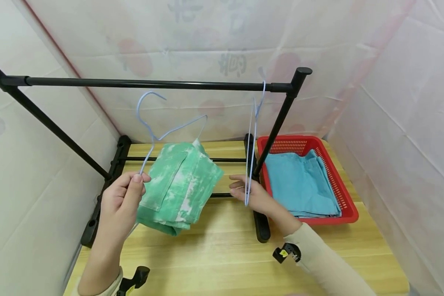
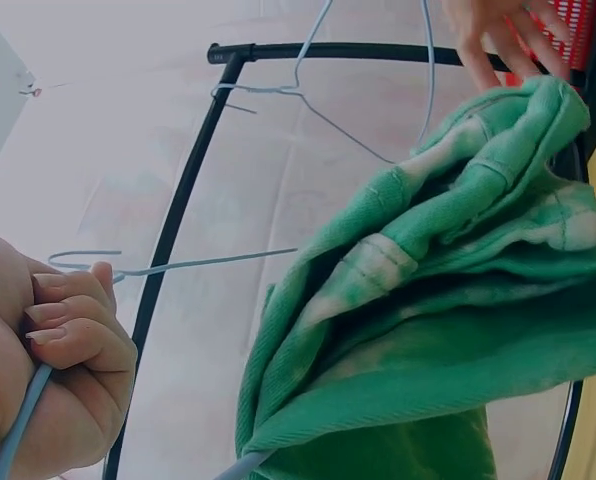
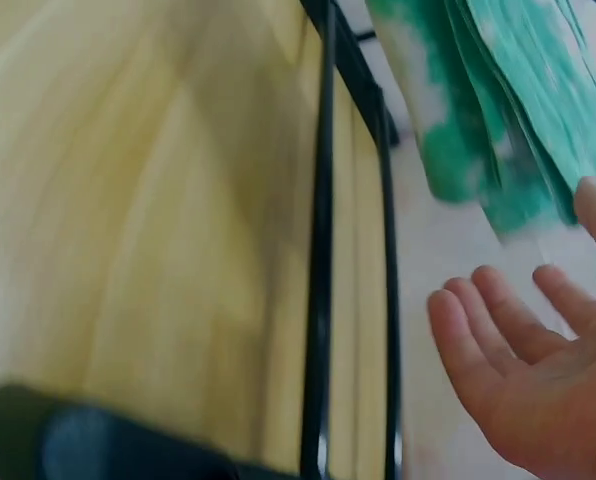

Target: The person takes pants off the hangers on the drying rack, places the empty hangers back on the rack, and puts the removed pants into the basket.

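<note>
My left hand (image 1: 122,201) grips one side of a light-blue wire hanger (image 1: 151,133), thumb and curled fingers around the wire. Over this hanger hangs a folded green-and-white mottled garment (image 1: 179,187); thick stitched folds show in the left wrist view. The hanger's hook stands just below the top bar of a black rack (image 1: 151,84), apart from it. To the right of the garment is my right hand (image 1: 257,197), fingers spread and holding nothing, as the right wrist view shows. A second blue hanger (image 1: 252,144) on the bar crosses in front of that hand.
A red plastic basket (image 1: 349,205) with folded blue cloth (image 1: 299,185) stands right of the rack on the wooden table (image 1: 214,263). The rack's slanted posts and low crossbars surround the work. Pale sheets (image 1: 207,41) enclose the back and sides.
</note>
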Tool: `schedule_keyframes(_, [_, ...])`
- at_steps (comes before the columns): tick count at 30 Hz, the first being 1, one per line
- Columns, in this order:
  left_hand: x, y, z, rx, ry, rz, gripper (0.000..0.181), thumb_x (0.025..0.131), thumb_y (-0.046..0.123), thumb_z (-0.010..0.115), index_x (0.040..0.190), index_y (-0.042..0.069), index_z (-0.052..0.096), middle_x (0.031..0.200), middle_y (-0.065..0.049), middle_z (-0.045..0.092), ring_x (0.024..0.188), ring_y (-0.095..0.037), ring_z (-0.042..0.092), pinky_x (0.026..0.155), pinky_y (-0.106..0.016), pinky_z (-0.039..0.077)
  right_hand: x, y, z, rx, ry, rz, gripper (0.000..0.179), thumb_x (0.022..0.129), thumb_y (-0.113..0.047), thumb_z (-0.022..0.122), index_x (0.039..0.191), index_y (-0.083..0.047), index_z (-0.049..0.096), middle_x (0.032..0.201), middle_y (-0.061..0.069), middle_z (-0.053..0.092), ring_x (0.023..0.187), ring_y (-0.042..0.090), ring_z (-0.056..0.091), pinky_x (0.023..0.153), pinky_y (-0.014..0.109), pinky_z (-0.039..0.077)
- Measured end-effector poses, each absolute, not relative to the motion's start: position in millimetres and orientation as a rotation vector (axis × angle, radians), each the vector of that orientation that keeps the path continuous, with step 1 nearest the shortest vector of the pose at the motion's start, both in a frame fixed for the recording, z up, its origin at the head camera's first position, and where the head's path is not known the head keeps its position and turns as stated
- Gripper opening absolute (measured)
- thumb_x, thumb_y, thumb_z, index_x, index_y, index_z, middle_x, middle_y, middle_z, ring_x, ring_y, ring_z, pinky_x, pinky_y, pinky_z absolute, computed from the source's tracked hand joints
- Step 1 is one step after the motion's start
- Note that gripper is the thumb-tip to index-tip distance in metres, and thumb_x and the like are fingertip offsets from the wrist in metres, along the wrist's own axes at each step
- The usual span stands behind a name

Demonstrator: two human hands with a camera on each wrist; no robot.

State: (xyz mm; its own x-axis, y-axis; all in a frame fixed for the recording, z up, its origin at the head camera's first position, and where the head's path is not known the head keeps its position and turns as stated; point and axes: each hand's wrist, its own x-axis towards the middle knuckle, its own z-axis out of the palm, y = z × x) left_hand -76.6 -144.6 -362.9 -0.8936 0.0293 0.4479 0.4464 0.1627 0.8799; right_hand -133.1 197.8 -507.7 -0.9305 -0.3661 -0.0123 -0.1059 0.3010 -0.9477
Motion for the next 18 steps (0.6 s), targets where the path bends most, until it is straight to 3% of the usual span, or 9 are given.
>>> schedule_keyframes(6, [-77.3,-142.5,-363.4,-0.472,-2.138,-1.758,0.022,0.105,0.002,0.044,0.099,-0.008,0.062,0.061,0.0,0.037,0.049,-0.011,0.026,0.041,-0.029,0.021,-130.5,156.0,-517.0,-0.335,2.016,-1.753,0.081,0.098,-0.046,0.059,0.159,-0.016,0.014,0.148,0.024,0.044,0.131,0.037,0.052,0.1,0.055,0.048])
schedule_keyframes(10, [-77.0,-140.1,-363.6,-0.476,-2.155,-1.741,0.023,0.106,0.003,0.043,0.1,-0.006,0.063,0.062,0.0,0.038,0.049,-0.011,0.027,0.041,-0.029,0.022,-130.0,138.1,-522.4,-0.261,1.865,-1.788,0.095,0.094,-0.055,0.061,0.159,-0.018,0.002,0.149,0.023,0.044,0.134,0.036,0.049,0.1,0.059,0.046])
schedule_keyframes(18, [-81.0,-136.6,-367.8,-0.593,-2.09,-1.771,0.022,0.104,-0.003,0.042,0.099,-0.01,0.061,0.062,0.0,0.036,0.049,-0.011,0.026,0.041,-0.028,0.02,-132.9,121.4,-528.2,-0.186,1.615,-1.926,0.105,0.094,-0.056,0.06,0.155,-0.029,-0.021,0.157,0.023,0.023,0.138,0.043,0.041,0.1,0.065,0.043])
